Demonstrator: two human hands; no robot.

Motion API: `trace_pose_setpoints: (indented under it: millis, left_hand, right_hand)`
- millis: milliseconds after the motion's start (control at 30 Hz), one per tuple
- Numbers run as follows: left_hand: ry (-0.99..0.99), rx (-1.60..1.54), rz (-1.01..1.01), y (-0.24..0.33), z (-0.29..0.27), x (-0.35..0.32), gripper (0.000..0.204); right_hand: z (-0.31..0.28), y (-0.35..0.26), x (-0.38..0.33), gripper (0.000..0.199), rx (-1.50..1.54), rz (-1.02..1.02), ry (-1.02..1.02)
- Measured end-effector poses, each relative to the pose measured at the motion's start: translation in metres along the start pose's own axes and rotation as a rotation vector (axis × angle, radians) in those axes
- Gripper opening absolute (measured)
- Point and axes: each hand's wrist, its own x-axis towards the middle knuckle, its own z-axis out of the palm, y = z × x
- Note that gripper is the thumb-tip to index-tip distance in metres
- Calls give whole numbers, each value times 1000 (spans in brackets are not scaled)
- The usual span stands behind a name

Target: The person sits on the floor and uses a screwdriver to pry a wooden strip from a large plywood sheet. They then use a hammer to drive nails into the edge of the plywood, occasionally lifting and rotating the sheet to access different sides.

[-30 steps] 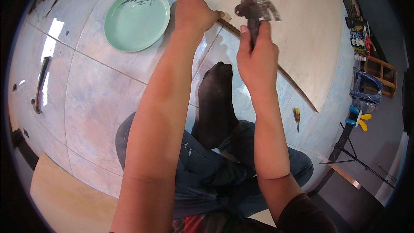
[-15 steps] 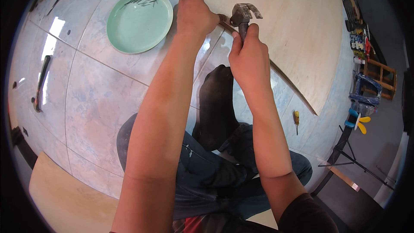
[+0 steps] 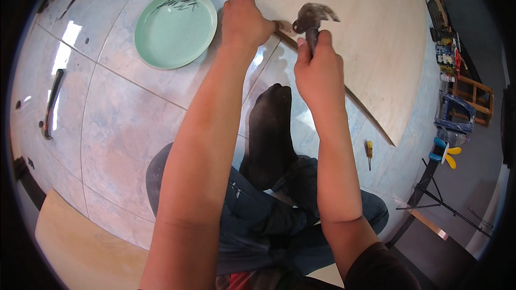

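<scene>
My right hand (image 3: 321, 67) grips a claw hammer (image 3: 313, 19) by its dark handle; the worn metal head is over the board, close to its near edge. My left hand (image 3: 243, 19) is closed at the left corner of a large pale wooden board (image 3: 355, 27), apparently gripping its edge. Most of its fingertips are hidden behind the hand. A small brown end (image 3: 281, 25) shows beside my left thumb; I cannot tell what it is. Left of that hand, a light green plate (image 3: 173, 43) holds several thin dark nails (image 3: 177, 4) near its far rim.
A yellow-handled screwdriver (image 3: 369, 153) lies on the tiled floor (image 3: 123, 113) at the right. Another long tool (image 3: 52, 102) lies at the far left. My dark-socked foot (image 3: 270, 134) is below the board's edge. Assorted items and a wooden frame (image 3: 475, 96) line the right side.
My right hand and the hammer have shifted slightly to the right, and the hammer head has turned and blurred. My left hand stays at the board's corner.
</scene>
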Motion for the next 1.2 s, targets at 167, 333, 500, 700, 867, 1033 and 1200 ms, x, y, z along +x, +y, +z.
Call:
trace_pose_setpoints:
  millis: [167, 333, 500, 700, 867, 1033, 1200]
  left_hand:
    - [-1, -13, -10, -5, -2, -1, 94]
    - [-70, -30, -24, 0, -4, 2, 98]
    - [-8, -2, -1, -9, -5, -2, 101]
    - [-39, -5, -6, 0, -5, -1, 106]
    - [-49, -32, -28, -4, -5, 0, 105]
    - [-46, -18, -9, -5, -5, 2, 104]
    - [-68, 9, -3, -5, -8, 0, 109]
  right_hand:
    - [-7, -11, -10, 24, 69, -33, 60]
    - [13, 8, -3, 24, -35, -52, 55]
    - [-15, -16, -8, 23, 131, -106, 125]
    - [20, 16, -7, 23, 28, -54, 67]
    - [-16, -5, -6, 24, 232, -22, 118]
    - [21, 27, -5, 23, 191, -119, 124]
    - [8, 48, -17, 25, 264, -9, 144]
